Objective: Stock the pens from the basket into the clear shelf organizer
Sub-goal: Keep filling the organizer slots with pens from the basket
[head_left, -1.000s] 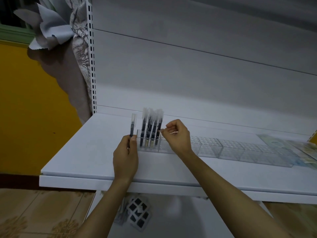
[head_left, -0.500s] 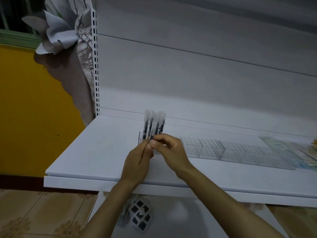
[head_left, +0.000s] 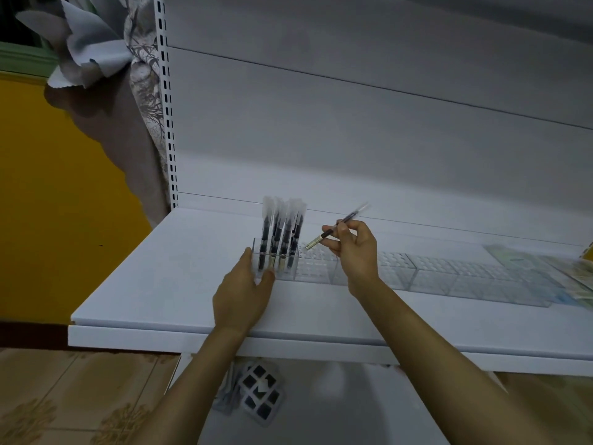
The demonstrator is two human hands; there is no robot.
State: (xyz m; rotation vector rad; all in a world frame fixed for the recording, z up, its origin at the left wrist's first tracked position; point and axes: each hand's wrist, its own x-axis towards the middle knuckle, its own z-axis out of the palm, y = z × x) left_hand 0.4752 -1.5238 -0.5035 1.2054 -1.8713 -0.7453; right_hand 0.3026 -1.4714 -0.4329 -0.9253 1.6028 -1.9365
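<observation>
A long clear shelf organizer (head_left: pixel 426 276) with a grid of small holes lies across the white shelf (head_left: pixel 154 284). Several dark pens in clear wrappers (head_left: pixel 282 232) stand upright in its left end. My right hand (head_left: pixel 354 248) pinches one more pen (head_left: pixel 337 228) just right of them; the pen is tilted, its tip pointing down-left toward the grid. My left hand (head_left: pixel 245 290) rests against the organizer's left end, thumb on the front wall and fingers at the side. No basket is in view.
Printed packets (head_left: pixel 545 268) lie at the shelf's far right. Below the shelf sits a black-and-white puzzle cube (head_left: pixel 260 396). A slotted upright (head_left: pixel 165 101) and curtain stand at the left; a yellow wall is beyond.
The pen passed from my left hand to my right, which lifted it to the right of the standing pens. My left hand moved onto the organizer's left end.
</observation>
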